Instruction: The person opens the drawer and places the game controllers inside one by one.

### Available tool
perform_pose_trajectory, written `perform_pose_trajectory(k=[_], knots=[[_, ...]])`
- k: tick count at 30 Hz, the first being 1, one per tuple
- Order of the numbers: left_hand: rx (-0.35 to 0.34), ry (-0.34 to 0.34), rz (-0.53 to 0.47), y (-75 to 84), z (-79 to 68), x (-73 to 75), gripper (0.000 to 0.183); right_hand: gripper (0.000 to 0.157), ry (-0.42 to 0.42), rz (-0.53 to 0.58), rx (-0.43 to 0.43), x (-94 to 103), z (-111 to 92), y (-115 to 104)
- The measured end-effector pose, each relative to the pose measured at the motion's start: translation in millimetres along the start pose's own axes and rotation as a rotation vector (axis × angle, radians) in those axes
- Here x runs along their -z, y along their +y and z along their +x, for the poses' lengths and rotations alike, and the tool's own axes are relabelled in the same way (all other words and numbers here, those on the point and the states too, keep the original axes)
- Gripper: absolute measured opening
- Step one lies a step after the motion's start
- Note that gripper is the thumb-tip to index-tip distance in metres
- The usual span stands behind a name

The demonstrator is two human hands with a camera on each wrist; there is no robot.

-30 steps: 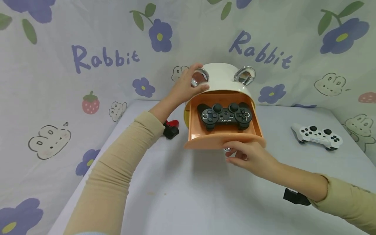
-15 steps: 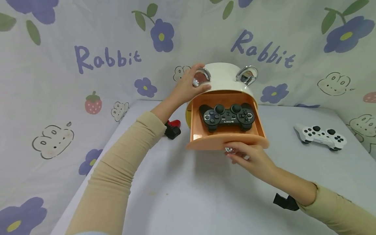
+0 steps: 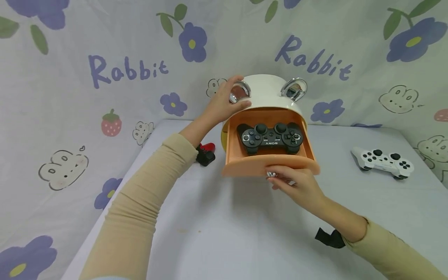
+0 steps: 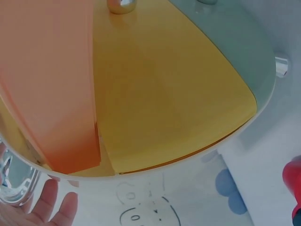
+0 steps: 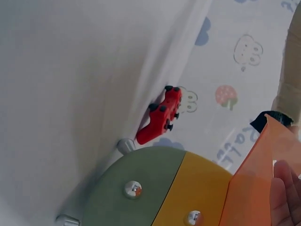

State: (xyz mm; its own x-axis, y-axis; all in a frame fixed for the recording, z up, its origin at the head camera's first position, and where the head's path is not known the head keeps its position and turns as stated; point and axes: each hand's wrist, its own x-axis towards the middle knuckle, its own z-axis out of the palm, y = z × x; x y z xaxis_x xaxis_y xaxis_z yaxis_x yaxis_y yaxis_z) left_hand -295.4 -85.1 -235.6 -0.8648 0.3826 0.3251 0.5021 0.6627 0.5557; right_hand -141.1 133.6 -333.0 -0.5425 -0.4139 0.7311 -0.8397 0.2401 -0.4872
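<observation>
A rounded white cabinet (image 3: pixel 265 87) with chrome ears stands on the table, its orange top drawer (image 3: pixel 245 168) pulled out. Inside that drawer lies a black game controller (image 3: pixel 272 144). My left hand (image 3: pixel 221 103) grips the cabinet around its left chrome ear (image 3: pixel 247 88), thumb in front and fingers behind. At the drawer's front, my right hand (image 3: pixel 302 188) pinches the silver drawer knob (image 3: pixel 271 174) between thumb and fingers. The left wrist view shows the closed yellow drawer (image 4: pixel 174 84) beside the orange one; a green drawer (image 5: pixel 110 188) shows in the right wrist view.
A white game controller (image 3: pixel 385 163) lies on the table to the right. Left of the cabinet is a red game controller (image 5: pixel 160 120), partly behind my left arm in the head view. A black strap (image 3: pixel 329 238) shows beside my right sleeve. Printed fabric hangs behind.
The orange drawer's front has shifted slightly upward in view, with my right hand on its knob. My right forearm has moved left and down. My left hand keeps its grip on the ear.
</observation>
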Motion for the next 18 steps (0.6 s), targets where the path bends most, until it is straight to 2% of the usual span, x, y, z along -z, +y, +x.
perform_pose_trajectory(k=[7, 18], knots=[[0.004, 0.000, 0.000, -0.1, -0.4, -0.6, 0.075, 0.023, -0.015, 0.030, -0.043, 3.3, 11, 5], [0.013, 0.003, 0.013, 0.4, 0.2, -0.5, 0.076, 0.028, -0.083, 0.043, -0.170, 8.3, 30, 10]])
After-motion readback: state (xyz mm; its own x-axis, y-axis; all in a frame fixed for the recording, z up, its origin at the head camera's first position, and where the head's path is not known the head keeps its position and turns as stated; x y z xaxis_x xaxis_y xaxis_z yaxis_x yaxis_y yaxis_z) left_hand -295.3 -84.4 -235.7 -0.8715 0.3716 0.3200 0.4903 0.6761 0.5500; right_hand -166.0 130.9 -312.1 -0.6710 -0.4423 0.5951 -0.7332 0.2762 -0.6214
